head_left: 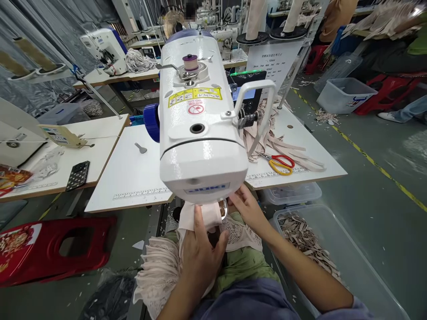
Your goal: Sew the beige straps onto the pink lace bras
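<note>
A white sewing machine (pixel 200 129) rises in front of me and hides the needle area. My left hand (pixel 200 253) lies on pale pink fabric (pixel 200 218) just below the machine's head, fingers together and thumb out to the right, pressing the cloth. My right hand (pixel 247 204) reaches in from the right, its fingers pinching the fabric edge beside the machine's underside. Lace-trimmed pink cloth (pixel 160 271) bunches in my lap over green clothing.
Red and yellow scissors (pixel 280 163) and pink elastic strips (pixel 287 146) lie on the white table (pixel 133 178) to the right. A clear bin of fabric scraps (pixel 313 249) stands at lower right, a red stool (pixel 66 249) at left. Other sewing stations fill the background.
</note>
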A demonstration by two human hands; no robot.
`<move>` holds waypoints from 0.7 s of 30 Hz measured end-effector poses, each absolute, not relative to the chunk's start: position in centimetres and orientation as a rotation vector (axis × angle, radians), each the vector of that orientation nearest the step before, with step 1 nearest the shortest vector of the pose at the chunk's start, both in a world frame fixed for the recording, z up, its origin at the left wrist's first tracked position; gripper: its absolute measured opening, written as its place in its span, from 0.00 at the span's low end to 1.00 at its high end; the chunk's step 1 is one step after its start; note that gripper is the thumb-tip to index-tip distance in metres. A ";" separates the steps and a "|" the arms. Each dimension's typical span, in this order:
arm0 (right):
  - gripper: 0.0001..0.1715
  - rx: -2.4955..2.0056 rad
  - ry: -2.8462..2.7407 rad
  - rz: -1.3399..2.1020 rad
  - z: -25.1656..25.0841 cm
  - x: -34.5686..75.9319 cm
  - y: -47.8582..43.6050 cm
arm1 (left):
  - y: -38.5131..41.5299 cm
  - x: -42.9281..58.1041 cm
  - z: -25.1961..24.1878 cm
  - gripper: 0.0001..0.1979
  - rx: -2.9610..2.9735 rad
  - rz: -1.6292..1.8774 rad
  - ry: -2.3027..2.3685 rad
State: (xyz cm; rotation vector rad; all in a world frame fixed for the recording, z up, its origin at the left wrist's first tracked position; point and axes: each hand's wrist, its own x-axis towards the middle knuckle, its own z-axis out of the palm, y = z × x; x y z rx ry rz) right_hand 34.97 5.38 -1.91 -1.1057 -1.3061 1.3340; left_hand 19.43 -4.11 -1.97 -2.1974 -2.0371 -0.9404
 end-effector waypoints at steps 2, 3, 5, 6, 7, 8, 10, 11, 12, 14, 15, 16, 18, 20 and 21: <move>0.22 -1.082 -1.328 1.354 -1.7 35.3 4.2 | -4.9 20.1 -2.7 0.45 -2.225 -0.929 -2.044; 0.22 -1.073 -1.365 1.357 -1.5 35.4 3.4 | -5.5 20.7 -3.2 0.45 -2.240 -0.916 -2.033; 0.21 -1.086 -1.449 1.388 -1.3 35.8 1.8 | -7.1 22.1 -3.9 0.45 -2.307 -0.896 -1.974; 0.21 -1.109 -1.460 1.422 -1.2 36.0 1.0 | -7.9 22.8 -4.1 0.45 -2.361 -0.901 -1.932; 0.21 -1.140 -1.439 1.458 -1.1 36.2 0.3 | -8.7 23.4 -4.1 0.45 -2.418 -0.926 -1.892; 0.22 -1.171 -1.394 1.489 -0.9 36.6 -0.3 | -9.3 23.8 -3.8 0.45 -2.479 -0.969 -1.867; 0.24 -1.209 -1.292 1.525 -0.6 37.3 -1.2 | -9.8 23.9 -2.4 0.43 -2.645 -1.085 -1.859; 0.24 -1.213 -1.258 1.538 -0.4 37.7 -1.5 | -9.7 23.6 -1.4 0.39 -2.731 -1.148 -1.852; 0.25 -1.212 -1.236 1.559 -0.1 38.1 -1.6 | -9.3 23.1 -0.4 0.34 -2.805 -1.206 -1.827; 0.25 -1.200 -1.229 1.627 0.2 38.6 -1.6 | -8.2 21.8 1.6 0.22 -2.845 -1.290 -1.735; 0.25 -1.186 -1.255 1.657 0.4 38.6 -1.6 | -7.6 21.1 2.4 0.19 -2.799 -1.343 -1.668; 0.24 -1.158 -1.314 1.673 0.5 38.4 -1.5 | -7.1 20.3 3.0 0.18 -2.763 -1.351 -1.593; 0.22 -1.024 -1.549 1.656 0.6 37.8 -1.5 | -6.3 18.9 3.2 0.19 -2.789 -1.229 -1.456; 0.19 -0.817 -1.886 1.546 0.4 37.0 -1.4 | -5.7 17.8 2.2 0.21 -2.906 -0.923 -1.400; 0.18 -0.722 -2.075 1.445 0.1 36.6 -1.3 | -5.2 17.4 1.4 0.19 -2.941 -0.783 -1.420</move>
